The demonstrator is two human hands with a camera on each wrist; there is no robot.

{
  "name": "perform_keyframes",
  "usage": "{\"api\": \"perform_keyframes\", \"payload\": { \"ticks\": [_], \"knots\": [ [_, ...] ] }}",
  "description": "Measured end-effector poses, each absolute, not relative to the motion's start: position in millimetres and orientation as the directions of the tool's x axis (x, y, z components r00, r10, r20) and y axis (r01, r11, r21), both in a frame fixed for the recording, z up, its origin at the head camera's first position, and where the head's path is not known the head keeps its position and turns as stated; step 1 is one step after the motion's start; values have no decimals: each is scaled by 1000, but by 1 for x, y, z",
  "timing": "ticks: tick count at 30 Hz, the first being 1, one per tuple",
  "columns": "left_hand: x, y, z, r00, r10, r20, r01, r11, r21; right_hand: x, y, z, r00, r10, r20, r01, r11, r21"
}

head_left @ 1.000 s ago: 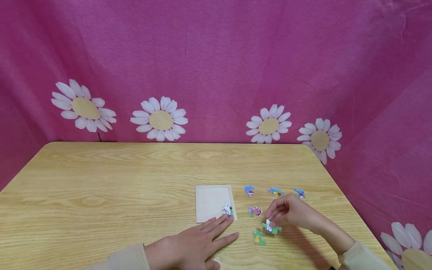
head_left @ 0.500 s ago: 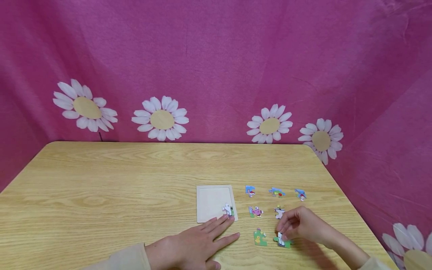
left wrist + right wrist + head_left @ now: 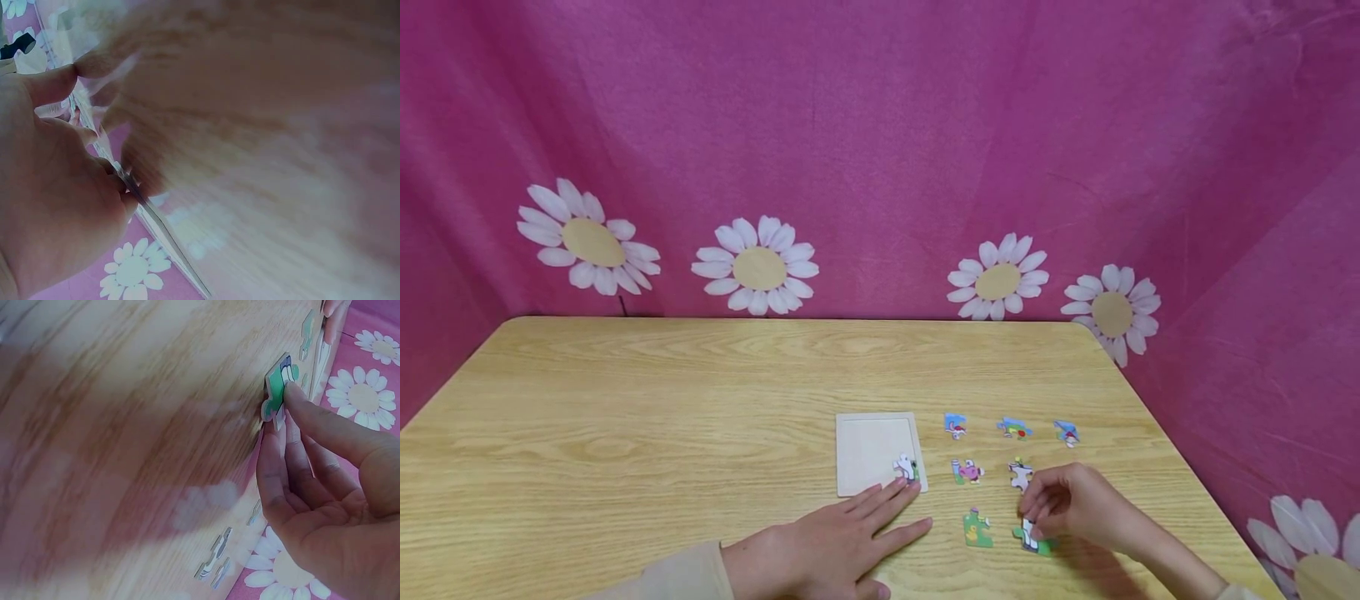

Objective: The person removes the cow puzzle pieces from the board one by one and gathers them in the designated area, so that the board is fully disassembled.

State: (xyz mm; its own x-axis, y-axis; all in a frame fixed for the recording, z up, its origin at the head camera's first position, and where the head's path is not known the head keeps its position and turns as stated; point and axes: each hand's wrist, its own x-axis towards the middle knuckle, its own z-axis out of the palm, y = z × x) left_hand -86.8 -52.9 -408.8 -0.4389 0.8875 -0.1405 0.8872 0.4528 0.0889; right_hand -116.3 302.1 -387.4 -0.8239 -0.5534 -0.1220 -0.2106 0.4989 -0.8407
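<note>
My right hand [image 3: 1081,510] pinches a green and white jigsaw piece [image 3: 276,389] between thumb and fingers, at the near right of the puzzle pieces. In the right wrist view this piece is close over the tabletop, and the fingers hide part of it. My left hand [image 3: 842,543] lies palm down with its fingers extended, fingertips at the near right corner of a square wooden puzzle tray [image 3: 865,442]. A white and green jigsaw piece [image 3: 906,465] sits in that corner of the tray, right by those fingertips.
Right of the tray lie other jigsaw pieces: three blue ones in the far row, including a left one [image 3: 955,425], a pink one [image 3: 967,472], a white one [image 3: 1019,473] and a green duck piece [image 3: 977,528]. Behind the wooden table [image 3: 662,392] hangs a pink curtain [image 3: 880,150].
My right hand has moved right and slightly nearer with the pinched piece, away from beside the green duck piece. The white piece behind it now shows. My left hand has stayed in place.
</note>
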Motion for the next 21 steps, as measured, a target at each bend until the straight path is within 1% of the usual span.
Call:
{"api": "perform_keyframes", "payload": {
  "ticks": [5, 11, 16, 21],
  "knots": [
    [-87, -54, -410, -427, 897, -114, 896, 437, 79, -116, 301, -388, -828, -548, -119, -216, 508, -834],
    [-87, -55, -411, -421, 901, -105, 900, 429, 71, -115, 302, -388, -831, -538, -142, -191, 515, -836],
    [-88, -55, -412, -423, 899, -109, 899, 432, 77, -117, 301, -388, -820, -564, -93, -232, 478, -847],
    [-87, -57, -413, -424, 901, -92, 901, 430, 53, -121, 291, -385, -803, -595, -35, -296, 449, -843]
  ]
}}
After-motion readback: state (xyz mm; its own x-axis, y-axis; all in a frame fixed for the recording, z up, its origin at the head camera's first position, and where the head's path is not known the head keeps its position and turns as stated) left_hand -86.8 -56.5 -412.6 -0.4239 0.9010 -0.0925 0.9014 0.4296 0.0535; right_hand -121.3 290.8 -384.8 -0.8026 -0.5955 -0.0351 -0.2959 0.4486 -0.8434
